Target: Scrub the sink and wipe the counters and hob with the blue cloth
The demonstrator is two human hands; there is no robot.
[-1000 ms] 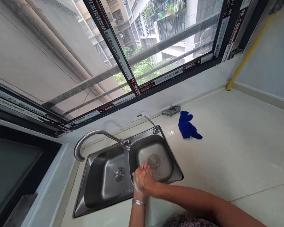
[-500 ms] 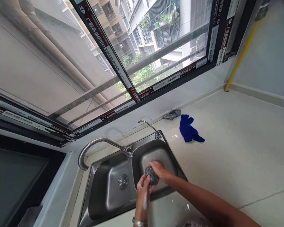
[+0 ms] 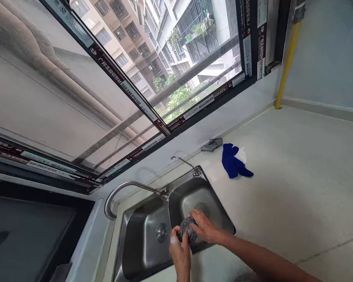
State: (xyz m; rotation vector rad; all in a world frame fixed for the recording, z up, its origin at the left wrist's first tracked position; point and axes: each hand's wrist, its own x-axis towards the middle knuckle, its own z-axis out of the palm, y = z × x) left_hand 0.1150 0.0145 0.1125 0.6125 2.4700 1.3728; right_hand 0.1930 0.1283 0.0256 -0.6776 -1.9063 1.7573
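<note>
A bunched, wet grey speckled cloth [image 3: 187, 228] is between my two hands, above the right basin [image 3: 182, 196] of a steel double sink. My left hand [image 3: 179, 246] grips its near left side, with white suds on the fingers and thumb. From the right, my right hand [image 3: 204, 227] closes over the cloth's upper side. The fingers cover parts of it, so its exact kind cannot be made out.
A curved steel faucet [image 3: 126, 184] arches over the left basin [image 3: 141, 235]. A thinner spout [image 3: 185, 161] stands at the sink's back right. On the counter lie a folded grey cloth [image 3: 212, 145] and a blue cloth item [image 3: 233, 161]. A yellow pipe [image 3: 286, 66] rises in the corner.
My right hand has shifted its hold, its fingers now curled over the grey cloth. The cloth is squeezed into a different shape. The whole view has turned slightly.
</note>
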